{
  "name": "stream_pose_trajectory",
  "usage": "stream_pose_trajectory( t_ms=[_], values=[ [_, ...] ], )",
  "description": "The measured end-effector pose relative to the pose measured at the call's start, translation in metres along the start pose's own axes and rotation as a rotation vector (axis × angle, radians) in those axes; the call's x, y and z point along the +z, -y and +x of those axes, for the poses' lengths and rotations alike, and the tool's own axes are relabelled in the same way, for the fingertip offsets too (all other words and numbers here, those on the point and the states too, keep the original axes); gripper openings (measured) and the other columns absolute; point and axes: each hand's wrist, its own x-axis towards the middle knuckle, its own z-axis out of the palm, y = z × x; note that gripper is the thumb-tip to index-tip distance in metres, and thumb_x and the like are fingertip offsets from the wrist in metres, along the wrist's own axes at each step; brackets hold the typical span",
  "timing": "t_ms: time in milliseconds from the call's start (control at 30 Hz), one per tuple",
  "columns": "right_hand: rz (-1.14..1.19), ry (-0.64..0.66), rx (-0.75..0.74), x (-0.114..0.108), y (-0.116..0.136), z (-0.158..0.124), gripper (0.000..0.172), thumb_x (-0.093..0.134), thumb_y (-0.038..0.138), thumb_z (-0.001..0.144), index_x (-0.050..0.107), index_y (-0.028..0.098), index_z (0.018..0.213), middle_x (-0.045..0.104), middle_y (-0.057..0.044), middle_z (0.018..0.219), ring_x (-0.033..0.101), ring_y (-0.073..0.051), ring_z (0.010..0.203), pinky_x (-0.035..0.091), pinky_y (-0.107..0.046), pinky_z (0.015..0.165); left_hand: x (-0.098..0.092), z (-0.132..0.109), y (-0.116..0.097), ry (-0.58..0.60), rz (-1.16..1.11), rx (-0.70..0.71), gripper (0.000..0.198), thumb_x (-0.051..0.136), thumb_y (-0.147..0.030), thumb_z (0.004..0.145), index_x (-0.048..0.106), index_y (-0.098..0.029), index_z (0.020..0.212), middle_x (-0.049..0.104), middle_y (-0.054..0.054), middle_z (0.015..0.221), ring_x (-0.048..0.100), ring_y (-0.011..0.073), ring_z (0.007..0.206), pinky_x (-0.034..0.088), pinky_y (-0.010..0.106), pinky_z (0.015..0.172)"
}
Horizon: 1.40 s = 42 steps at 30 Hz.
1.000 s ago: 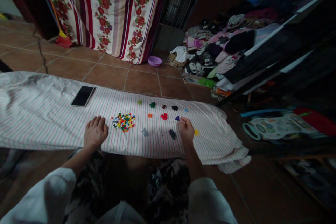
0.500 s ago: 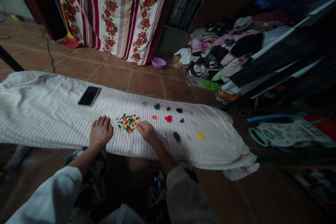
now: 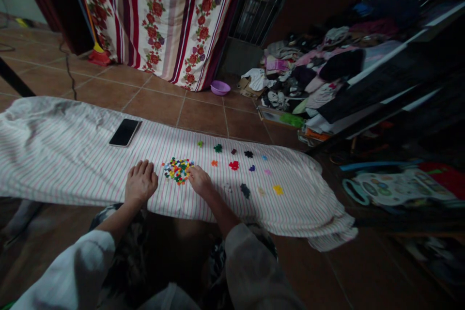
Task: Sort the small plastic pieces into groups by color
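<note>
A heap of small mixed-colour pieces (image 3: 177, 170) lies on a pink-and-white striped cloth (image 3: 65, 155) spread on the floor. My right hand (image 3: 199, 181) rests at the heap's right edge, fingers bent and pinched at the pieces; what they hold is too small to see. My left hand (image 3: 140, 183) lies flat on the cloth just left of the heap, fingers stretched out. To the right sit small single-colour groups: green (image 3: 217, 147), red (image 3: 234, 165), black (image 3: 248, 154), dark blue (image 3: 245, 190), yellow (image 3: 278, 189).
A black phone (image 3: 124, 132) lies on the cloth at the back left. Behind it hangs a floral striped curtain (image 3: 163, 14). A purple bowl (image 3: 220, 87) stands on the tiled floor. A pile of clothes (image 3: 308, 77) and a toy (image 3: 392, 186) fill the right side.
My right hand moved left from the purple and yellow groups to the mixed heap's right edge. The left hand stayed flat in place. The camera view shifted slightly.
</note>
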Motion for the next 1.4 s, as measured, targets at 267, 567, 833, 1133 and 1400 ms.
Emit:
stream_pose_trajectory(
  t_ms=[267, 567, 833, 1133, 1400],
  values=[
    [0.002, 0.018, -0.007, -0.009, 0.003, 0.0, 0.018, 0.055, 0.009, 0.086, 0.066, 0.021, 0.094, 0.064, -0.006, 0.098, 0.061, -0.019, 0.088, 0.049, -0.028, 0.073, 0.0, -0.001, 0.0, -0.019, 0.049, 0.019, 0.042, 0.043, -0.028, 0.09, 0.063, -0.013, 0.123, 0.062, 0.018, 0.136, 0.05, 0.0329, 0.134, 0.034, 0.049, 0.112],
    [-0.005, -0.01, -0.006, -0.004, 0.003, 0.002, 0.017, 0.053, 0.008, 0.087, 0.063, 0.021, 0.092, 0.064, -0.005, 0.096, 0.061, -0.02, 0.093, 0.05, -0.029, 0.081, 0.0, 0.0, 0.0, -0.008, 0.091, 0.033, 0.043, 0.04, -0.027, 0.093, 0.064, -0.008, 0.123, 0.062, 0.02, 0.137, 0.051, 0.035, 0.134, 0.036, 0.05, 0.111],
    [-0.068, 0.025, -0.02, -0.002, 0.001, 0.005, 0.024, 0.058, 0.009, 0.086, 0.07, 0.02, 0.104, 0.069, -0.007, 0.102, 0.063, -0.02, 0.095, 0.053, -0.029, 0.085, 0.0, 0.0, 0.0, -0.03, 0.096, 0.04, 0.04, 0.042, -0.026, 0.092, 0.064, -0.011, 0.122, 0.063, 0.019, 0.136, 0.052, 0.0335, 0.133, 0.038, 0.049, 0.11],
    [-0.081, -0.002, -0.154, 0.002, 0.006, 0.0, 0.026, 0.054, 0.01, 0.09, 0.07, 0.019, 0.108, 0.072, -0.011, 0.103, 0.064, -0.025, 0.099, 0.052, -0.038, 0.093, 0.001, 0.0, 0.001, -0.011, 0.066, 0.014, 0.042, 0.043, -0.027, 0.091, 0.064, -0.009, 0.123, 0.062, 0.02, 0.136, 0.051, 0.0338, 0.134, 0.036, 0.049, 0.112],
    [0.091, -0.148, -0.029, 0.001, 0.005, 0.001, 0.029, 0.052, 0.014, 0.09, 0.072, 0.02, 0.11, 0.068, -0.008, 0.102, 0.065, -0.019, 0.094, 0.053, -0.031, 0.088, 0.001, -0.001, 0.0, -0.029, 0.1, 0.038, 0.042, 0.041, -0.027, 0.092, 0.064, -0.009, 0.122, 0.063, 0.019, 0.135, 0.052, 0.0337, 0.132, 0.037, 0.049, 0.11]
  ],
)
